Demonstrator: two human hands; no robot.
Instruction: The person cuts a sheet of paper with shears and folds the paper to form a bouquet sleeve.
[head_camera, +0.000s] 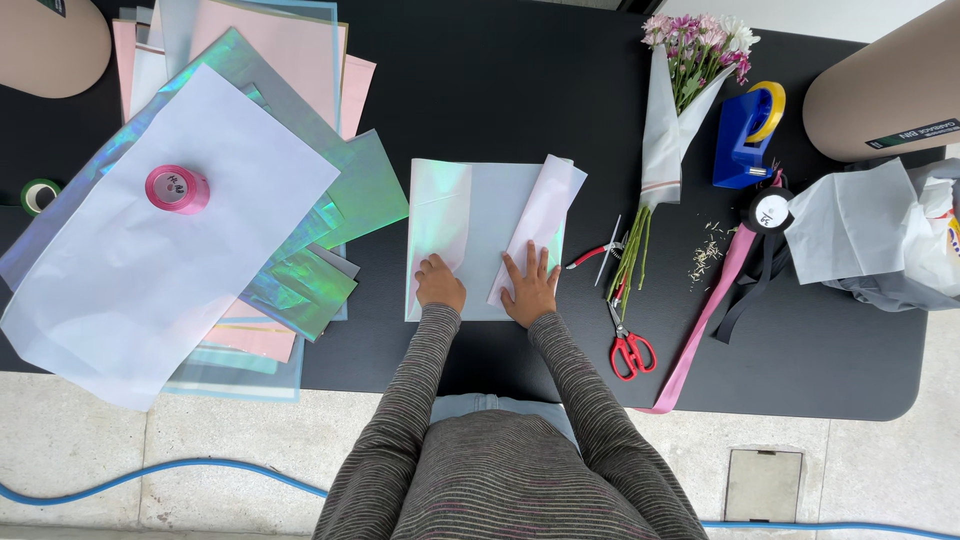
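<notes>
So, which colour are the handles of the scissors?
Red. The scissors lie right of the right hand; the head view shows them.

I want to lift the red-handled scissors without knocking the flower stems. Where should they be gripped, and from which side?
Probably by the red handle loops of the scissors, coming from the table's near edge. The loops lie toward the person, free of clutter, while the blades point up toward the stems of the wrapped bouquet. The right hand is nearest.

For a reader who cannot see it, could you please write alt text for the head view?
Both hands, left hand and right hand, press flat on a folded iridescent sheet on a black table; wrapped flowers and red scissors lie right.
</notes>
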